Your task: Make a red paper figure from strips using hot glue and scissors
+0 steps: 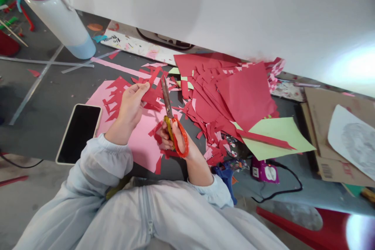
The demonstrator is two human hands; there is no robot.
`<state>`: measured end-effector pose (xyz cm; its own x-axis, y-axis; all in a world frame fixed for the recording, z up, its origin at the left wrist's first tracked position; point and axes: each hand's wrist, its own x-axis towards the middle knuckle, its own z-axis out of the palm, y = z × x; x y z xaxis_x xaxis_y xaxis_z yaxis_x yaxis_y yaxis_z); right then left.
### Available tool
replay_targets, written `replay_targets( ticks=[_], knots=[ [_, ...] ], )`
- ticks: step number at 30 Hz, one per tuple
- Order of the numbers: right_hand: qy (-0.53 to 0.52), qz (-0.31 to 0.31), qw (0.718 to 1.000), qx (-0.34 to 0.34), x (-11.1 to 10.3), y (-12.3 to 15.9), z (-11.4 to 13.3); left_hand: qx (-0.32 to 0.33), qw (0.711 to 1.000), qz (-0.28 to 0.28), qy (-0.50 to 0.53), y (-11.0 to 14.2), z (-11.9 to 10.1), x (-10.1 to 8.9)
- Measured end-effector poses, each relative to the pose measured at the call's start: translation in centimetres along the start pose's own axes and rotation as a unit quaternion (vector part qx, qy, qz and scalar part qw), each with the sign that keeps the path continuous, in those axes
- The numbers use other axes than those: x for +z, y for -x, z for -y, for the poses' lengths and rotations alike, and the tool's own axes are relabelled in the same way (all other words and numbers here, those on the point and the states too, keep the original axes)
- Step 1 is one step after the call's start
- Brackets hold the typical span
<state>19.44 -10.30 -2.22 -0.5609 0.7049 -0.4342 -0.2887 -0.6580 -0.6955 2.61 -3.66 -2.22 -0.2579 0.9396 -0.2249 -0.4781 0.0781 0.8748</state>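
Note:
Between the thumb and fingers of my left hand (133, 99) is a narrow red paper strip (154, 75), its free end pointing up and to the right. My right hand (178, 142) grips a pair of scissors (166, 97) by its orange and yellow handles. The blades point away from me and look nearly closed, a little to the right of the strip. Under both hands lies a pink paper sheet (143, 148) with many red scraps on it. Jagged red paper pieces (115, 93) rest beside my left wrist.
A heap of red paper (240, 93) lies right of the scissors, beside a light green sheet (278, 136). A phone (79, 133) and a white bottle (67, 23) stand left. A blue glue gun (227, 179), purple box (265, 172) and cardboard (336, 125) are on the right.

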Motion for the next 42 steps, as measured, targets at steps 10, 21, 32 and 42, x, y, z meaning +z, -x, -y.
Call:
replay_targets(
  ticks=[10, 21, 32, 42],
  knots=[
    [0.017, 0.007, 1.000, 0.005, 0.2, 0.0, 0.0, 0.022, 0.998, -0.017, -0.052, 0.6, -0.6, 0.7],
    [0.046, 0.013, 0.998, 0.030, 0.6, 0.1, 0.4, 0.086, 0.994, -0.035, -0.062, 1.0, -0.6, 0.9],
    [0.054, 0.010, 0.998, 0.018, 1.0, 0.2, 0.3, 0.110, 0.991, -0.027, -0.068, 0.9, -0.3, 0.8],
    [0.044, 0.004, 0.999, 0.017, 1.1, 0.2, 0.5, 0.096, 0.991, -0.005, -0.089, 1.2, -0.2, 1.1]
  ],
)
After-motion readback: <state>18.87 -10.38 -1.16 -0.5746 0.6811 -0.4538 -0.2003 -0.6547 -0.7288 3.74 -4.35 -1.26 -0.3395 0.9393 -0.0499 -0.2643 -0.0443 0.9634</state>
